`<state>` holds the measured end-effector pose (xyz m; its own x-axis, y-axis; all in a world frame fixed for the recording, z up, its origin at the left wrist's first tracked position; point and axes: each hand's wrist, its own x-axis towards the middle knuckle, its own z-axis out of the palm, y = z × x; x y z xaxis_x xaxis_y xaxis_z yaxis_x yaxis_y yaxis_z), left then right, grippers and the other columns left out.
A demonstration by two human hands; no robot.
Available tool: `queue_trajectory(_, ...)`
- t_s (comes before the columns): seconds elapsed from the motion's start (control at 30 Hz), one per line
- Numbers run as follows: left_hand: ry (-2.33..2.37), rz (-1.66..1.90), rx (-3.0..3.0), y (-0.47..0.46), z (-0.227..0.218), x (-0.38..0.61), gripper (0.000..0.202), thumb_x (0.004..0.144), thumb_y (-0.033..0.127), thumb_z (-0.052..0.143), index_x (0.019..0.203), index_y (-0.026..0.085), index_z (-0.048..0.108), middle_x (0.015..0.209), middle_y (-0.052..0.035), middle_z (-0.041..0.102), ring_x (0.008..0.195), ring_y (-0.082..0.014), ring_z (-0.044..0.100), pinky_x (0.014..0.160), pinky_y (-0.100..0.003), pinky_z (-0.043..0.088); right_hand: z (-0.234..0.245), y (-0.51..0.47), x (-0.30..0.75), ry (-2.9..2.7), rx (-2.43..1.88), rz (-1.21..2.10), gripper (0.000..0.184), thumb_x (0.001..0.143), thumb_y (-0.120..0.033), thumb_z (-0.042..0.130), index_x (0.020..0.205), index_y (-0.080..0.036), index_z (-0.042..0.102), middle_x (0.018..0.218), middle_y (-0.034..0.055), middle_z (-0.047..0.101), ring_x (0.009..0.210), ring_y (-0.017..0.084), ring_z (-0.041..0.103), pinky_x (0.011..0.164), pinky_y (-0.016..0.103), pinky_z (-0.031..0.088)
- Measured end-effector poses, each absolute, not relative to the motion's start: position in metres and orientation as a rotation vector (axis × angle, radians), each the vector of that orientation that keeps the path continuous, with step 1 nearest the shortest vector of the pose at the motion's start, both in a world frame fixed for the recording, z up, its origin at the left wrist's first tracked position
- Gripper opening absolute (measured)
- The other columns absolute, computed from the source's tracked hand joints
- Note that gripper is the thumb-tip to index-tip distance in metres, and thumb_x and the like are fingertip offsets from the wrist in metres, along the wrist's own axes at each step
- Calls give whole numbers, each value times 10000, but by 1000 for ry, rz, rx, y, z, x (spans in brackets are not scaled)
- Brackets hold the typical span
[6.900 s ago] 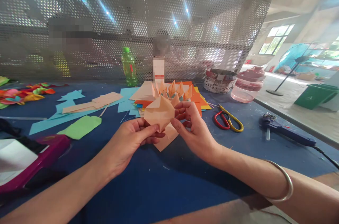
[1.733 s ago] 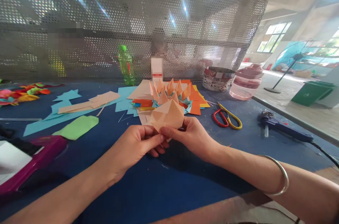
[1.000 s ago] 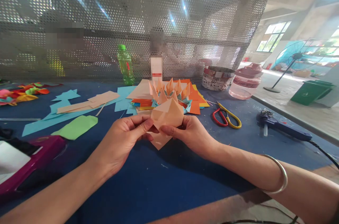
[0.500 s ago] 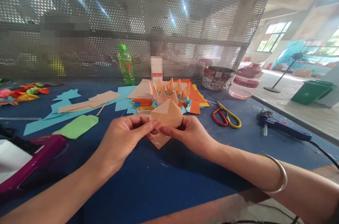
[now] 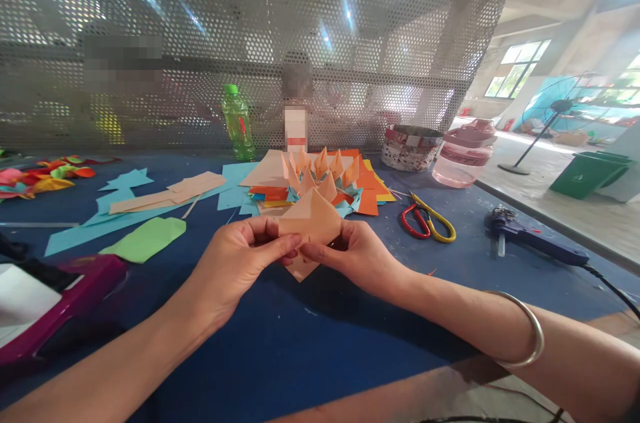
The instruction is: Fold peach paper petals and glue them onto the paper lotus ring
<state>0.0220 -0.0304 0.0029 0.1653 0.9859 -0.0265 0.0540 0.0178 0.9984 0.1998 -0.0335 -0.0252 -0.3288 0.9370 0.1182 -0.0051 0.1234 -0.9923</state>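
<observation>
The left hand (image 5: 235, 270) and the right hand (image 5: 357, 256) pinch a folded peach paper piece (image 5: 311, 220) from both sides, fingers closed to keep its folds tight, above the middle of the blue table (image 5: 310, 350). Just past it sits a paper flower (image 5: 320, 173) with pointy petals, on orange sheets (image 5: 369, 203).

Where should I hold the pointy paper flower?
Hold the paper flower low, at its teal outer folds, not its peach points. Come from the right side, away from the left hand and right hand on the folded peach paper. The points stand thin and upright; the folds spread wider over the orange paper.
</observation>
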Motion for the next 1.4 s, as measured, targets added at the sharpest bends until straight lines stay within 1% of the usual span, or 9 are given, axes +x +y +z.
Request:
queue_trajectory(0.17, 1081, 1016, 1255, -28, 0, 20, 213, 642, 316, 831, 713, 151, 715, 679, -11, 691, 672, -133, 615, 687, -242, 497, -23, -33, 200, -1495, -961, 1331, 296, 744, -424, 720, 821, -144, 661, 757, 11, 693, 648, 112, 588, 625, 238, 442)
queue_trajectory(0.27, 1049, 1002, 1251, -29, 1, 20, 201, 684, 320, 798, 766, 150, 728, 753, -29, 703, 712, -147, 626, 710, -260, 509, -22, -32, 201, -1498, -981, 1313, 280, 741, -402, 724, 834, -149, 646, 767, 16, 698, 673, 117, 601, 628, 233, 437)
queue_trajectory(0.4, 949, 1033, 1296, -29, 5, 20, 223, 766, 340, 723, 915, 174, 736, 986, -69, 725, 901, -207, 645, 750, -280, 514, -22, -30, 203, -1557, -1046, 1246, 245, 791, -394, 672, 840, -157, 631, 758, 21, 685, 709, 133, 621, 648, 244, 443)
queue_trajectory(0.47, 894, 1086, 1261, -29, 6, 19, 258, 792, 377, 690, 972, 198, 732, 1052, -68, 725, 968, -230, 643, 756, -285, 518, -23, -30, 204, -1613, -1070, 1206, 231, 812, -390, 647, 845, -162, 628, 754, 11, 658, 700, 129, 603, 638, 241, 434)
queue_trajectory(0.63, 943, 1181, 1127, -22, 8, 14, 251, 798, 436, 675, 899, 218, 749, 898, -30, 753, 835, -189, 663, 725, -256, 520, -23, -29, 204, -1706, -1071, 1134, 205, 840, -372, 599, 787, -174, 594, 715, -19, 575, 645, 105, 494, 603, 229, 399)
queue_trajectory(0.83, 1051, 1170, 1147, -19, 5, 13, 149, 692, 323, 786, 737, 188, 742, 697, 19, 673, 638, -103, 566, 614, -191, 484, -21, -29, 204, -1699, -1045, 1103, 200, 851, -359, 573, 769, -177, 560, 720, -23, 524, 663, 105, 459, 607, 228, 386)
queue_trajectory(1.0, 1051, 1132, 1206, -20, 6, 13, 131, 686, 283, 785, 718, 171, 725, 729, 19, 648, 638, -89, 536, 588, -175, 469, -20, -29, 206, -1656, -1067, 1024, 239, 881, -395, 537, 788, -177, 564, 733, -20, 498, 670, 108, 435, 589, 234, 358)
queue_trajectory(1.17, 1076, 1050, 1240, -21, 6, 12, 175, 700, 310, 778, 773, 158, 730, 769, -12, 670, 681, -112, 568, 603, -192, 476, -18, -28, 207, -1603, -1071, 1001, 274, 874, -410, 557, 724, -188, 498, 691, -44, 437, 625, 95, 376, 570, 232, 331)
queue_trajectory(1.4, 1080, 972, 1250, -22, 4, 13, 195, 715, 356, 780, 769, 173, 743, 735, -5, 679, 659, -108, 568, 597, -192, 473, -17, -26, 207, -1620, -1077, 984, 278, 879, -383, 544, 699, -190, 458, 670, -55, 404, 603, 89, 342, 547, 228, 297)
